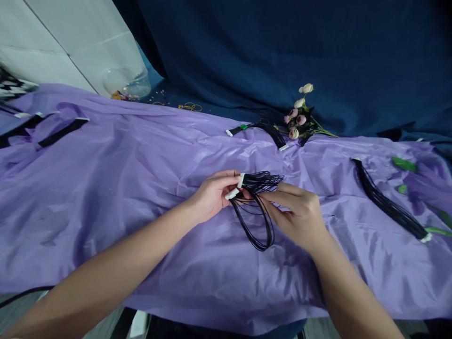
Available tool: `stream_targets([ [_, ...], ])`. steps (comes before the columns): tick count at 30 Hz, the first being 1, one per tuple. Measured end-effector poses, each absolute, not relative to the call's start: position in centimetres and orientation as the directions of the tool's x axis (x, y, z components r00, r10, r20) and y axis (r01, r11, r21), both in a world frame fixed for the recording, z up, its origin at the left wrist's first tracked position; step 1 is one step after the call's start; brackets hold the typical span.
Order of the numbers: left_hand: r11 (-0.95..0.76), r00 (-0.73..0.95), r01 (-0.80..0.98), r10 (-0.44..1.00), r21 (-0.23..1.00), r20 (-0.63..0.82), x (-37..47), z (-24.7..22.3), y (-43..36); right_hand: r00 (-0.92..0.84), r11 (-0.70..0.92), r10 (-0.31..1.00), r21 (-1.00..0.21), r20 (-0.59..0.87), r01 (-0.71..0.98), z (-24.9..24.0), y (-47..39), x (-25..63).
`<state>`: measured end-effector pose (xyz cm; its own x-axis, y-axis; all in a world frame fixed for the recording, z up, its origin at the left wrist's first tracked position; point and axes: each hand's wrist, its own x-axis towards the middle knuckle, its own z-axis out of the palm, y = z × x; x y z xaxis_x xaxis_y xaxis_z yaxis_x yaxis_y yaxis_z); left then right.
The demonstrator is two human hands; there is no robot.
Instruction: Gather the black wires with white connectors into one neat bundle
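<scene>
Above the middle of the purple cover, a black wire harness (261, 181) with white connectors (241, 181) is held between both hands. My left hand (213, 195) is closed on the connector end, its thumb along the top and two white connectors showing at the fingertips. A few wires hang below in a loop (266, 238). My right hand (296, 212) pinches wires of the same harness at the right, where they fan out; its fingertips are partly hidden by the wires.
A purple plastic cover (141, 188) spreads over the table. Other black harnesses lie at the back (264, 128), right (388, 205) and left (63, 132). Artificial flowers (296, 117) rest at the back edge. A clear plastic tub (132, 84) and yellow rubber bands (190, 107) are beyond.
</scene>
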<state>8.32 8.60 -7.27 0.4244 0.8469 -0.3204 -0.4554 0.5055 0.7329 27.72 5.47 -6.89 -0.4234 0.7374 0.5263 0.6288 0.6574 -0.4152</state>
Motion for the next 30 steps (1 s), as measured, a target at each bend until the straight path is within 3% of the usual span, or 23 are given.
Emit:
stream_targets([
  [30, 0.404, 0.413, -0.284, 0.87, 0.87, -0.269, 8.07, -7.25, 8.97, -0.447, 0.663, 0.747, -0.503, 0.493, 0.554, -6.77, 5.63, 27.75],
])
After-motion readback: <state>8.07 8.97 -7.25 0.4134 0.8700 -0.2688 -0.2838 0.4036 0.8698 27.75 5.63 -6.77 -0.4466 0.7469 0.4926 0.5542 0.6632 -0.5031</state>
